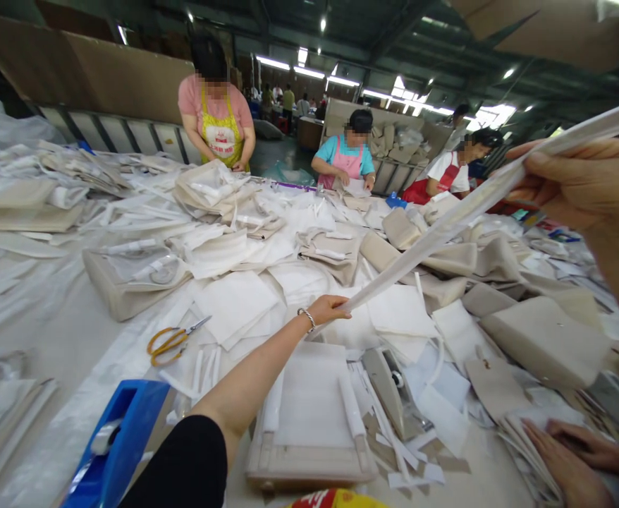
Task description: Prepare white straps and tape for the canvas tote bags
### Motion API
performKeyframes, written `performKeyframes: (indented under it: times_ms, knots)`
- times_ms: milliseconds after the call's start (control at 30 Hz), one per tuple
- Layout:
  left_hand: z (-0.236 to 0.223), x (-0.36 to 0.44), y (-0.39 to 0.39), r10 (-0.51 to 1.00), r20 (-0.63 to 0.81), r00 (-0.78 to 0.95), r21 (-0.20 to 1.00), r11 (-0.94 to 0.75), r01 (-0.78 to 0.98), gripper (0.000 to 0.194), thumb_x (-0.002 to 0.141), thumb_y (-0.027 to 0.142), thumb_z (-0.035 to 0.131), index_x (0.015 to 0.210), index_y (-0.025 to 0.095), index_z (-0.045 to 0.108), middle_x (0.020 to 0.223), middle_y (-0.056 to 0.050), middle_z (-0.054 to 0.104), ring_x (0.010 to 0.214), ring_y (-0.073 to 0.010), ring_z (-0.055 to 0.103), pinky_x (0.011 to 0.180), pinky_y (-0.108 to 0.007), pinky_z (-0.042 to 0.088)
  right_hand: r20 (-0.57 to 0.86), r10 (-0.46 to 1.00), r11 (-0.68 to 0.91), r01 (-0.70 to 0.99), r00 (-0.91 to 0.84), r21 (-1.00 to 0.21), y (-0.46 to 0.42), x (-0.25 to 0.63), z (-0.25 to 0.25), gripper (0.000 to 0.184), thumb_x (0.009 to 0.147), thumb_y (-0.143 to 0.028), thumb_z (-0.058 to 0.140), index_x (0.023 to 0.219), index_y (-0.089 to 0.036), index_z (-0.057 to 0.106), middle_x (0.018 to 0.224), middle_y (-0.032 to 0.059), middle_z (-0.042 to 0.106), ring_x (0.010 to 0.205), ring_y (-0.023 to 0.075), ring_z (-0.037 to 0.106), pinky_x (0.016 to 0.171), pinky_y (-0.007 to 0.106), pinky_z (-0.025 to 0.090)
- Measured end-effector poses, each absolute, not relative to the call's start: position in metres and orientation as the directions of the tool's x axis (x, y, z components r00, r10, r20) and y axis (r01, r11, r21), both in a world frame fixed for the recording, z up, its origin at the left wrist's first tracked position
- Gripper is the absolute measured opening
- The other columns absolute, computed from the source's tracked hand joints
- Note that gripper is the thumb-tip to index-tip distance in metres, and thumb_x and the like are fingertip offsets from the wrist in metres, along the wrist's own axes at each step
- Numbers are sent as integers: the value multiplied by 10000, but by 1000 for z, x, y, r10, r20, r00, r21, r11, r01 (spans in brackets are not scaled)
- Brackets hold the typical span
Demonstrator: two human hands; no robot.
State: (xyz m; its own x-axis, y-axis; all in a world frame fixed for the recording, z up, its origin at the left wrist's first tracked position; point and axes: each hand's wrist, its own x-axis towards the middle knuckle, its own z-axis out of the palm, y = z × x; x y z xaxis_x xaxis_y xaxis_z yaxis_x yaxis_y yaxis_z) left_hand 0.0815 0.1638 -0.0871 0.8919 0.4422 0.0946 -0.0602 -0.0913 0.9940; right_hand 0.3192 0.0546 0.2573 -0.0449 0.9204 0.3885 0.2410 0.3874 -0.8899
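A long white strip (436, 240) stretches slantwise across my view, pulled taut between my two hands. My left hand (331, 310), with a silver bracelet at the wrist, pinches its lower end over the pile. High at the right, my right hand (579, 180) is closed around the upper part, and the strip runs on past the frame's edge. Below my left hand lies a beige handbag (309, 462), flat on the table, with a white sheet (312, 395) on it and white-wrapped handles (350, 406) at its sides.
Orange-handled scissors (169, 344) lie left of my forearm, near a blue tape dispenser (116, 441). A grey tape dispenser (394, 384) stands right of the bag. Beige bags (547, 339) and white sheets (240, 303) cover the table. A co-worker's hands (579, 451) rest on flat pieces lower right.
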Motion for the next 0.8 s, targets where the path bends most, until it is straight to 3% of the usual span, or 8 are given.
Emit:
performKeyframes:
  times_ms: [67,167,233,367,500,600,800]
  knots:
    - [-74,88,162,478,152,865,986,-131,-101,445,570,269,630,996,160,564,827,-9,615,751,-127,533,703,-230,404,424,894,333,415,147,-846,47,312,253,216,752,-158,526,958,-185,586,838,50,652,653,154,608,571,198,538]
    - [-59,90,161,538,151,830,979,-196,-51,278,597,317,600,812,142,625,700,5,611,675,-122,528,627,-215,400,456,838,247,537,300,-806,38,297,253,182,741,-205,552,915,-180,599,780,59,655,636,152,603,584,279,508]
    - [-54,86,159,554,116,824,986,-164,-29,251,596,340,599,719,123,629,646,-1,602,632,-122,524,581,-213,393,463,827,234,552,320,-800,34,291,256,191,746,-194,542,921,-136,592,742,55,652,646,149,600,613,335,465]
    - [-48,80,153,492,92,866,996,-62,-70,278,597,352,606,722,104,622,646,-13,596,612,-116,518,573,-215,388,469,813,233,546,345,-805,26,287,259,228,731,-200,547,931,-93,575,811,64,643,698,150,589,639,373,417]
    - [-34,86,148,441,216,871,974,-36,-223,344,564,287,644,869,135,598,780,-2,595,732,-117,516,699,-230,397,458,836,254,527,302,-811,18,278,262,176,732,-199,542,890,-155,606,810,65,653,631,114,589,609,300,440]
    - [-19,90,146,432,275,859,958,-52,-281,345,546,264,658,861,140,595,796,-1,590,750,-116,509,720,-232,393,455,855,276,522,251,-807,12,265,266,132,723,-214,559,831,-232,634,799,51,655,605,110,582,581,232,476]
    - [-4,75,142,470,171,866,984,-128,-125,187,590,287,619,619,103,607,550,9,543,530,-84,450,520,-194,349,464,848,264,553,258,-790,-7,243,267,166,700,-274,579,862,-262,612,798,18,625,611,132,548,572,281,478]
